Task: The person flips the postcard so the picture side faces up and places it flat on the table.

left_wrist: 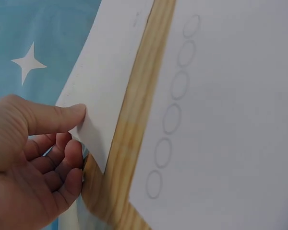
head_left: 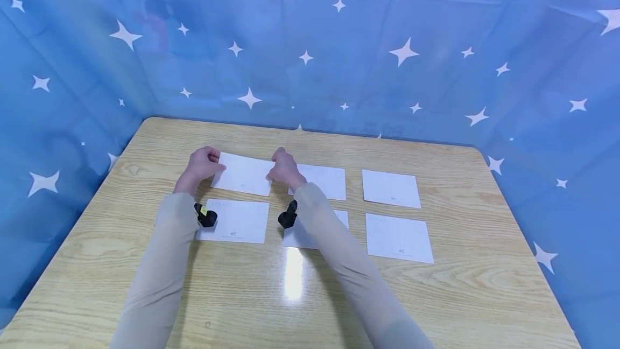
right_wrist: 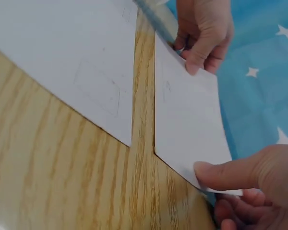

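A white postcard [head_left: 244, 174] at the back left of the table is held by both hands. My left hand [head_left: 200, 167] pinches its left edge, thumb on top and the other fingers curled beneath. At the opposite edge my right hand [head_left: 286, 168] grips it the same way, thumb pressed on the upper face in the right wrist view. The far side of this postcard [right_wrist: 194, 105] is tilted up from the wood. Closer to me lies another postcard [left_wrist: 230, 115], with a column of printed ovals along one edge.
Several more postcards lie face-down in two rows: one behind my right hand [head_left: 326, 181], partly hidden, one under my right forearm [head_left: 310, 236], and two at the right [head_left: 391, 188] [head_left: 399, 238]. A blue star-printed curtain [head_left: 310, 79] hangs behind the wooden table [head_left: 484, 295].
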Tool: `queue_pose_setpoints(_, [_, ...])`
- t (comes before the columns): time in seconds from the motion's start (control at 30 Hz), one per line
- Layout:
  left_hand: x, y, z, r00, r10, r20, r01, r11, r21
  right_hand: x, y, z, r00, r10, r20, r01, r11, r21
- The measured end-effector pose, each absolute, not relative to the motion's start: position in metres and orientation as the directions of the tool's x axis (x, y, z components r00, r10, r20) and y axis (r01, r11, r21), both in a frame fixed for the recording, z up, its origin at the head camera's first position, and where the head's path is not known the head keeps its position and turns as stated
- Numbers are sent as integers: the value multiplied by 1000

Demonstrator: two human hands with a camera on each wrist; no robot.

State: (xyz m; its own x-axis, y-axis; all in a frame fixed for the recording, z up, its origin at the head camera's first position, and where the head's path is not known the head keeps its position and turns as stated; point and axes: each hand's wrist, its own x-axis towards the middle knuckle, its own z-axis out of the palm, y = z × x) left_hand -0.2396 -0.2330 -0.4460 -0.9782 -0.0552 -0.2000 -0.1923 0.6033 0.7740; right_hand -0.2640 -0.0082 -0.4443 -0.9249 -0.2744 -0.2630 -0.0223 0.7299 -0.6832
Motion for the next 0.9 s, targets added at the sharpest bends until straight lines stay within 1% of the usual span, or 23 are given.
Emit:
queue_pose_setpoints(0.13, [-239,-236,-449,-979,-65,-196,-198,561,804,-264,-5,-447,-936,-260,-237,21,631,-775])
queue_pose_setpoints(0.3, [-236,-239,-447,-981,-54,-188,-189,507,841,-262,-2,-443,-946,-262,-191,33,508,-860])
queue_pose_setpoints(0.6, [-232,-245,-443,-982,-63,-180,-190,413,891,-264,3,-436,-939,-288,-186,50,421,-906])
queue_pose_setpoints(0.9, [-231,-250,-436,-992,-42,-122,-129,371,920,-264,6,-426,-948,-272,-168,58,370,-927])
